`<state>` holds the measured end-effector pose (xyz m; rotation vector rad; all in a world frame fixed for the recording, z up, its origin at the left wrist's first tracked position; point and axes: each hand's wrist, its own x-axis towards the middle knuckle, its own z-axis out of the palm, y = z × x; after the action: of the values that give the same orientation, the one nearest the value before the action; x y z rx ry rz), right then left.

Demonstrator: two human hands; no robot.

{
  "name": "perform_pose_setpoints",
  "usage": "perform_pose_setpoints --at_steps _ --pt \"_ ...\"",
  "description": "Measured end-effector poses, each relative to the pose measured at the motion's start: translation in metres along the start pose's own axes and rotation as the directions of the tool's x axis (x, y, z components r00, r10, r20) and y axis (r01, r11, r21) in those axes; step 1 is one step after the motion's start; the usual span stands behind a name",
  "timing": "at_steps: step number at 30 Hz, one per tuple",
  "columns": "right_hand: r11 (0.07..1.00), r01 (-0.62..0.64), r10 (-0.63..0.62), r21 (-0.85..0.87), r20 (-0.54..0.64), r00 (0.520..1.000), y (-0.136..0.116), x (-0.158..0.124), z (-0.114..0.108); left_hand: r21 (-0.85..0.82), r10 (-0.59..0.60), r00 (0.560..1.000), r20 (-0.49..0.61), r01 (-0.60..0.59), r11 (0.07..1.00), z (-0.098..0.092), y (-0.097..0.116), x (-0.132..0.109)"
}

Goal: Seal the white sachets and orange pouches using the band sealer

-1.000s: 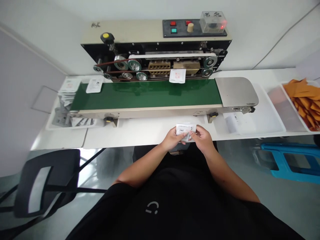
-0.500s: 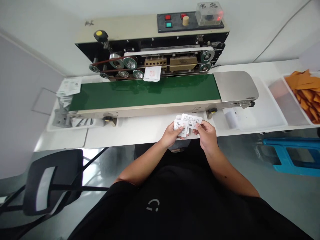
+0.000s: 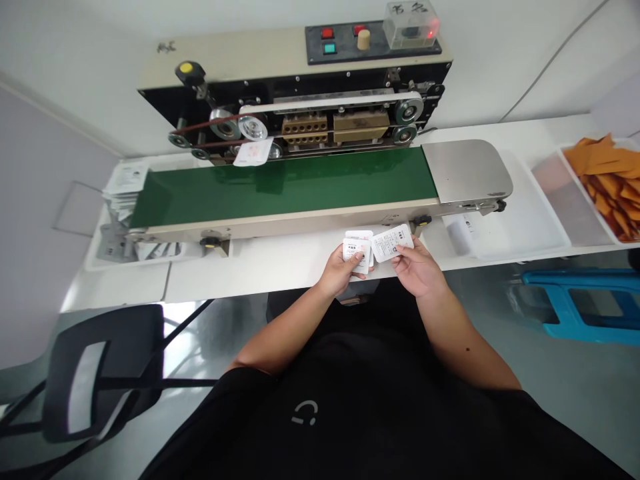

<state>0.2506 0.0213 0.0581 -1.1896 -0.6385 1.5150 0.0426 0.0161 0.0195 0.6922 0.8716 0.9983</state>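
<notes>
A white table (image 3: 260,270) runs along a pale wall (image 3: 495,47); from where I stand, I read the clock about the worker's hands, chest at six. At the centre, over the table's near edge, a single white packet (image 3: 389,245) is pinched by the right hand (image 3: 419,272), thumb on its printed face near one corner. Just beside it, toward nine, the left hand (image 3: 337,272) clasps a small bunch of packets (image 3: 356,251), thumb above, fingers beneath; their exact number cannot be told.

The packets look light, thin and slightly stiff, probably slick, and likelier to crease than break; an edge or corner held between thumb and fingertips should suit, with light pressure.

At twelve lies a green belt (image 3: 320,183), backed by a machine (image 3: 235,63); between ten and eleven, another packet (image 3: 253,153) juts from its wheels. Farther out, between nine and ten, stands a stack of packets (image 3: 125,181); between two and three, a bin of orange pouches (image 3: 607,183). A dark chair (image 3: 113,340) occupies eight.
</notes>
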Motion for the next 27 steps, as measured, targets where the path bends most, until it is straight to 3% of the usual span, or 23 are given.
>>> perform_pose_setpoints --at_steps 7,12,15,19,22,27 --pt "0.993 -0.083 0.082 0.087 0.010 0.997 -0.027 -0.021 0.005 -0.008 0.005 1.000 0.002 -0.005 1.000 0.001 0.003 -0.002" --pt "0.987 0.140 -0.139 0.074 -0.025 0.990 -0.088 -0.030 0.015 -0.018 -0.006 1.000 0.004 0.006 1.000 0.000 0.003 -0.001" --pt "0.970 0.242 -0.240 0.039 -0.052 0.969 -0.134 -0.006 0.018 -0.021 -0.008 1.000 0.006 0.008 1.000 0.000 0.003 -0.001" --pt "0.984 0.177 -0.176 0.012 -0.045 0.983 -0.182 0.043 0.019 -0.015 0.001 1.000 0.019 0.000 1.000 0.000 0.003 -0.002" --pt "0.988 0.146 -0.149 -0.041 -0.101 0.984 -0.197 0.079 0.018 -0.013 0.013 1.000 0.022 -0.013 1.000 0.001 0.003 -0.002" --pt "0.982 0.112 -0.139 -0.151 -0.186 0.973 -0.196 0.122 0.015 -0.028 0.011 1.000 0.011 -0.011 1.000 0.001 0.004 -0.004"
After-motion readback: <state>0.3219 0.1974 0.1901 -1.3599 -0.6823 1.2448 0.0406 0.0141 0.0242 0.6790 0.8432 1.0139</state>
